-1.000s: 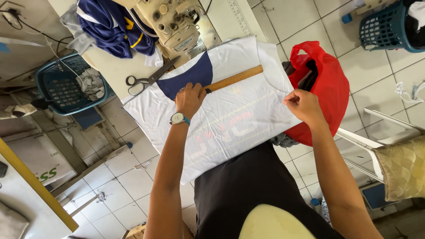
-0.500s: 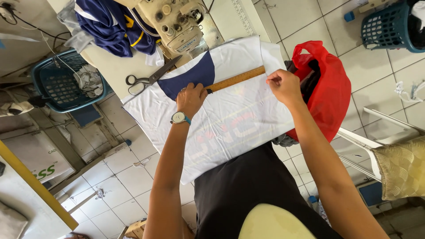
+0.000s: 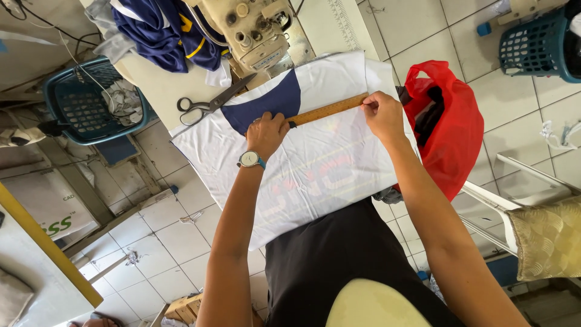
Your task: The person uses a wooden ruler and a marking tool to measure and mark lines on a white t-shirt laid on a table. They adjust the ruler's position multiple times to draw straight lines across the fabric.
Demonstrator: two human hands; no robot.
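Left hand (image 3: pixel 266 132), wearing one wristwatch (image 3: pixel 250 160), presses flat with fingers curled on one end of the single wooden ruler (image 3: pixel 330 109). Right hand (image 3: pixel 382 115) pinches the ruler's other end, fingers closed on it, near the far right corner of the white garment (image 3: pixel 315 163). Ruler lies across the garment between both hands, just below the one navy collar panel (image 3: pixel 266 100). One pair of scissors (image 3: pixel 209 102) rests at the garment's far left edge, beside one sewing machine (image 3: pixel 254 30). One red bag (image 3: pixel 451 130) hangs off the right edge. Two blue baskets (image 3: pixel 91 103) stand on the floor
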